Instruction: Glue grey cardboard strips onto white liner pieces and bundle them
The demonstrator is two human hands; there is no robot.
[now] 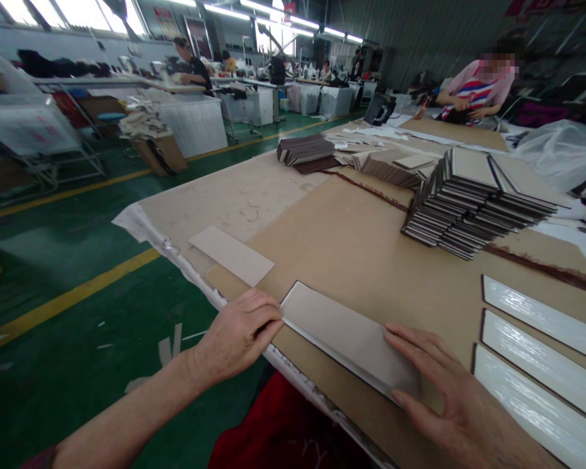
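Observation:
A long beige strip [342, 322] lies on a dark-edged backing piece in front of me, and a white margin shows along its near side. At its left end, my left hand [239, 332] is closed, with thumb and forefinger pinched at the edge. My right hand [449, 381] spans the right end, fingertips on the far edge and thumb on the near edge. Another beige strip [232, 255] lies flat beyond my left hand. To the right of my right hand are white, shiny, dark-edged strips [542, 355], laid side by side.
Stacked dark-edged panels [469, 202] stand at the table's right, with brown pieces [307, 150] and beige pieces [390, 163] farther back. A white-edged table border [176, 257] runs along the left. Scraps [170, 345] lie on the green floor. A co-worker [478, 88] stands at the far right.

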